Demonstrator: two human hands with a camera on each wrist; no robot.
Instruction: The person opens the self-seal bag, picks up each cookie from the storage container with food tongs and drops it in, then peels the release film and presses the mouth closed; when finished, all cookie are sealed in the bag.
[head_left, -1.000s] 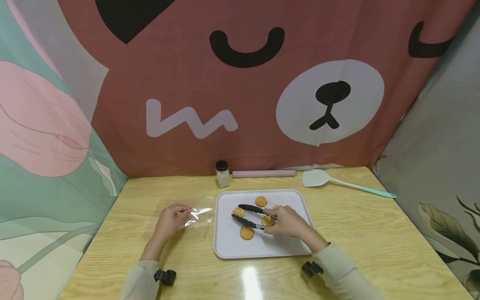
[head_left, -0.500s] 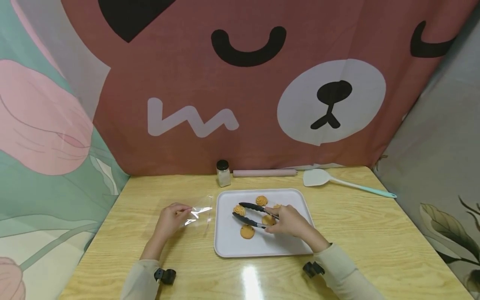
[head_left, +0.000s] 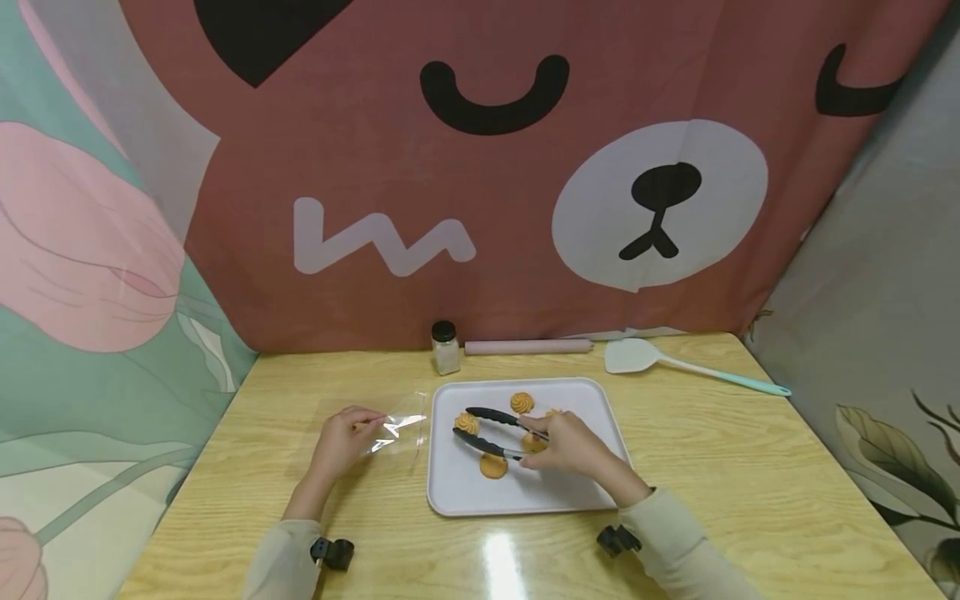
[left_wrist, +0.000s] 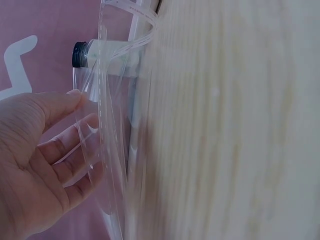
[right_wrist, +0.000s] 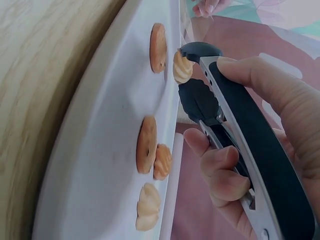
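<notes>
My left hand (head_left: 341,442) pinches the edge of a clear plastic bag (head_left: 401,429) between thumb and forefinger, left of the white tray (head_left: 461,492). In the left wrist view, the bag's mouth (left_wrist: 132,50) stands partly spread. My right hand (head_left: 573,450) grips black-tipped metal tongs (right_wrist: 255,135) over the tray. The tongs' tips lie on either side of a swirled cookie (head_left: 467,423) at the tray's left side. Several other cookies lie on the tray, among them a flat round cookie (head_left: 493,466) and a swirled cookie (head_left: 522,402) farther back.
Behind the tray stand a glass jar (head_left: 446,352) with a black lid and a pale pink rod (head_left: 528,347). A white spatula (head_left: 633,356) with a mint handle lies at the back right. A bear-print cloth (head_left: 510,208) hangs along the table's back edge.
The tongs in my right hand have shifted left, and the swirled cookie between their tips has moved left with them. My left hand and the bag have stayed nearly still.
</notes>
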